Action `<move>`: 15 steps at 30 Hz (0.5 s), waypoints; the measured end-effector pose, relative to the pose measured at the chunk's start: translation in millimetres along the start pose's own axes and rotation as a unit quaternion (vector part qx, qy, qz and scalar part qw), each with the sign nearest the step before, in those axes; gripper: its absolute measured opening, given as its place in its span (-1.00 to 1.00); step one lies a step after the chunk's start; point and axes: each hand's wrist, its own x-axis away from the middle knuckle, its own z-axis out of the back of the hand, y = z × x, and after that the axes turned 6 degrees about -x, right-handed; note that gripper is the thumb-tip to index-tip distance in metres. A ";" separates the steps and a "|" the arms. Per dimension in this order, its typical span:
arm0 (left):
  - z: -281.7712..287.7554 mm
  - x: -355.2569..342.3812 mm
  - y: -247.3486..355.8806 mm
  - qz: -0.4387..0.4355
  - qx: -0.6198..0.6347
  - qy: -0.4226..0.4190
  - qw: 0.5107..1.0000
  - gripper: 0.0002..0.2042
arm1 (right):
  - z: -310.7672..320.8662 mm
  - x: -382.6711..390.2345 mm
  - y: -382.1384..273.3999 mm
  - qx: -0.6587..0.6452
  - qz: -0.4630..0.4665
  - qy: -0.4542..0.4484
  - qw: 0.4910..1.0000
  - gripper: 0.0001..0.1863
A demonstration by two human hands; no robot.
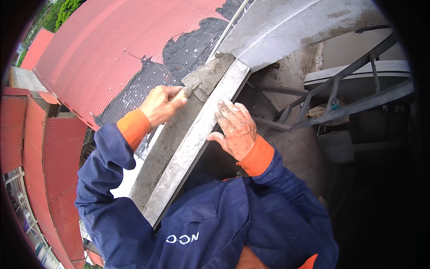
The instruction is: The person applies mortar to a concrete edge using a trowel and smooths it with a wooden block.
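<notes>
My left hand (159, 105) is closed on the light handle of a small trowel (186, 92), whose blade lies against wet grey mortar (206, 71) along a concrete ledge (161, 157). A long pale straight bar (179, 163) runs beside the mortar band. My right hand (233, 132) rests with fingers apart on this bar, its thumb at the edge nearer me. Orange cuffs and navy sleeves cover both wrists.
Red corrugated roofs (107, 49) lie below at left, partly covered by torn dark netting (188, 45). A grey concrete wall (295, 22) curves away above. At right are a dark metal frame (340, 112) and a shadowed drop.
</notes>
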 end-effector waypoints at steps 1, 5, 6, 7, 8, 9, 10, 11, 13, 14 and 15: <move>-1.0 2.4 0.9 0.005 0.004 0.006 1.000 -0.59 | -0.7 1.2 1.0 0.001 -0.001 -0.005 1.000 -0.34; 10.1 10.7 -8.1 0.033 0.047 -0.006 0.998 -0.56 | -1.3 -2.8 -0.7 0.010 0.003 -0.017 1.000 -0.32; 13.9 15.0 -14.6 0.019 0.049 -0.002 0.999 -0.57 | -0.6 -3.7 -2.0 0.010 0.005 -0.020 1.000 -0.32; 17.3 19.3 -16.9 0.016 0.051 0.002 0.999 -0.57 | -0.3 -3.4 -1.6 0.013 0.005 -0.025 1.000 -0.31; 22.2 24.6 -16.8 0.014 0.052 0.005 0.999 -0.57 | -0.5 -3.6 -1.3 0.015 0.005 -0.029 0.999 -0.31; 24.9 31.2 -17.1 0.020 0.049 0.022 0.998 -0.57 | 0.2 -4.0 -1.8 0.020 0.006 -0.036 0.999 -0.31; 27.0 39.0 -18.0 0.025 0.045 0.038 0.998 -0.58 | 0.8 -4.0 -2.8 0.025 0.007 -0.041 0.999 -0.31; 29.2 44.6 -19.7 0.030 0.041 0.055 0.997 -0.58 | 0.9 -4.4 -2.9 0.032 0.007 -0.046 0.998 -0.32; 33.7 55.0 -27.8 0.021 0.059 0.064 0.996 -0.58 | 1.9 -3.1 -2.0 0.033 0.020 -0.049 0.998 -0.31; 33.9 60.7 -28.9 0.018 0.072 0.073 0.995 -0.58 | 1.3 -1.4 -1.5 0.034 0.024 -0.048 0.998 -0.31; 33.6 66.4 -29.9 0.022 0.074 0.082 0.994 -0.58 | -1.2 0.4 -0.2 0.043 0.031 -0.044 0.998 -0.32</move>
